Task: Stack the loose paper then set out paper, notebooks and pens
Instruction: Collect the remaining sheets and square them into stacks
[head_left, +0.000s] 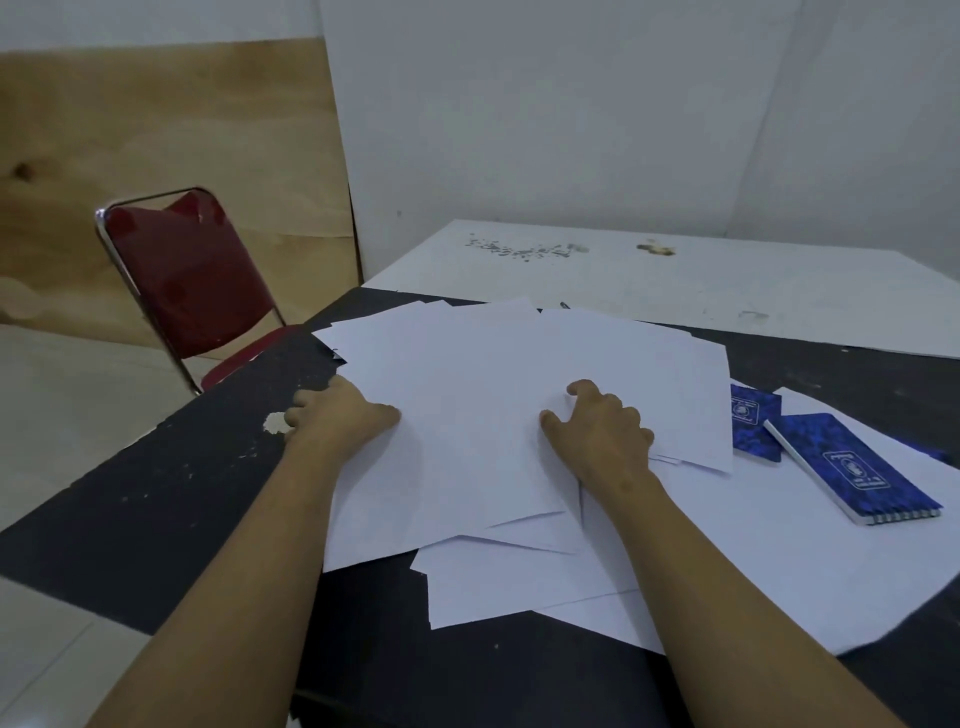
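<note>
Black table (208, 493): scattered paper (467, 364), white board (675, 291).

left hand (340, 418) bare | right hand (597, 434) bare | left forearm (244, 571) bare | right forearm (727, 587) bare

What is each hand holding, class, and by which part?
The left hand grips the loose white paper sheets by their left edge; the right hand lies curled on top, its grip unclear.
</note>
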